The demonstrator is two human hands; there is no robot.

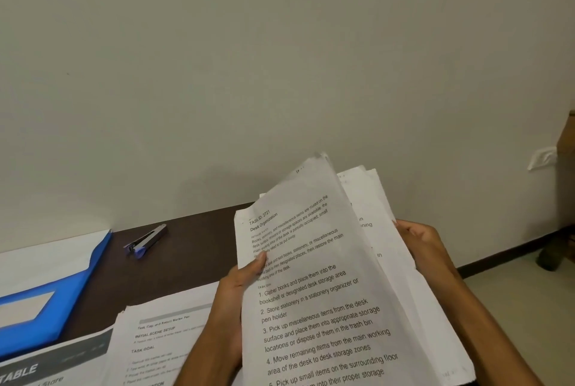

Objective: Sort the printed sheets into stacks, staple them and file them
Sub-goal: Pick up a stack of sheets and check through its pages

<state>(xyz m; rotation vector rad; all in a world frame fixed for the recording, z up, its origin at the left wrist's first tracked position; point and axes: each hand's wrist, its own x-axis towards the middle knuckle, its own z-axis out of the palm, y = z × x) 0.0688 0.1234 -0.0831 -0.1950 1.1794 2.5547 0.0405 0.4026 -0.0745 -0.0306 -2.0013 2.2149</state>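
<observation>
I hold a bundle of printed sheets (326, 277) raised above the dark desk (193, 249). The front sheet is headed "Desk Organization". My left hand (236, 289) grips the front sheet's left edge, thumb on the text. My right hand (426, 249) holds the right edge of the sheets behind. Flat on the desk at lower left lie a printed sheet (161, 339) with "TASK GOAL" and another sheet (53, 367) with a grey banner. A small stapler (147, 239) with a blue tip rests near the desk's back edge. A blue file folder (46, 286) lies at the left.
A plain wall stands directly behind the desk. To the right the desk ends; pale floor (513, 292), a dark skirting strip, a wall socket (541, 158) and a wooden furniture leg (560, 236) are there.
</observation>
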